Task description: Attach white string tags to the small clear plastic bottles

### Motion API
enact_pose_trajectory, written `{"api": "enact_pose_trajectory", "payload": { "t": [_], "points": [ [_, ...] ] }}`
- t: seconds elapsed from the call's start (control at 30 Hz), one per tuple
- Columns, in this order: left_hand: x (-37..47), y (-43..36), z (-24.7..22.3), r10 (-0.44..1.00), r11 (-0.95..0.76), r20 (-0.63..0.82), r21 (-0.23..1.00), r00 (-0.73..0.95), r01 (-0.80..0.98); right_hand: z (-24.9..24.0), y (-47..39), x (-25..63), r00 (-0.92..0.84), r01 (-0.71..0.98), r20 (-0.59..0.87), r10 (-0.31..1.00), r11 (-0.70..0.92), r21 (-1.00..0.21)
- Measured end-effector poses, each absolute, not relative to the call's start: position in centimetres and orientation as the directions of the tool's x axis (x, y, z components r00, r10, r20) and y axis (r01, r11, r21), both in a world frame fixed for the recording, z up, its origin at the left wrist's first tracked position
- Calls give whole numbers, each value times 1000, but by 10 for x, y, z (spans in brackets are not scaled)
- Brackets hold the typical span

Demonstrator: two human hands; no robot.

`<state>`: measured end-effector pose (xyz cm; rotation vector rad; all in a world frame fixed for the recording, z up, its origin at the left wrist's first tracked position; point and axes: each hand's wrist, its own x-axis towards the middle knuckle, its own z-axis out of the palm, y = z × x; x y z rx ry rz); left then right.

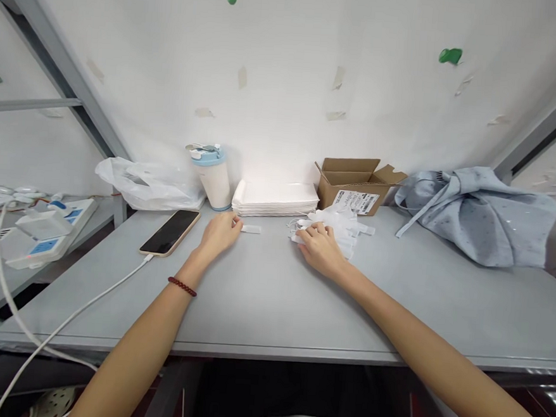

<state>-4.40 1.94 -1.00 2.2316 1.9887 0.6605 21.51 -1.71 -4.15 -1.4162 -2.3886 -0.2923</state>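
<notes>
Pinching one end of a small white tab [251,229], the left hand [220,233] lies flat on the grey table [262,296], the flat rectangular piece sticking out just beyond its fingertips. The right hand [320,246] rests with fingers curled over the near edge of a heap of small white packets [341,224] — crinkly, translucent, loosely piled; whether it grips one I cannot tell. This looks like a one-by-one sorting step, and the next move would call for a fine fingertip pinch, since the pieces are thin and slippery. Beyond the fingertips sit a neat stack of white sheets [275,199] and an open cardboard box [354,183]. Left of the left hand lies a glossy phone [170,231] — charging cable attached.
</notes>
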Motion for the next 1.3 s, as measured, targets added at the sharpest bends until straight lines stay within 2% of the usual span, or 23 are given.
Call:
{"api": "enact_pose_trajectory", "payload": {
  "t": [0.17,0.33,0.47,0.6,0.73,1.0,1.3],
  "points": [
    [-26,8,-9,955,-244,262,423,139,873,-42,-15,216,-423,856,464,778,512,-77],
    [-14,-1,-8,947,-322,217,631,238,706,-38,-16,217,-312,766,561,767,552,-329],
    [-8,-5,-6,943,-262,96,804,318,533,-31,-22,215,-229,651,574,786,562,-510],
    [-4,-8,-4,921,-166,-6,898,389,408,-25,-29,211,-201,579,555,807,555,-598],
    [-2,-10,-4,895,-130,-46,925,444,358,-24,-32,208,-213,541,579,787,589,-601],
    [2,-12,-8,890,-162,7,939,455,304,-22,-36,205,-190,519,569,800,574,-634],
    [2,-15,6,942,-105,25,969,334,224,-10,-40,206,-105,440,430,897,430,-789]
  ]
}}
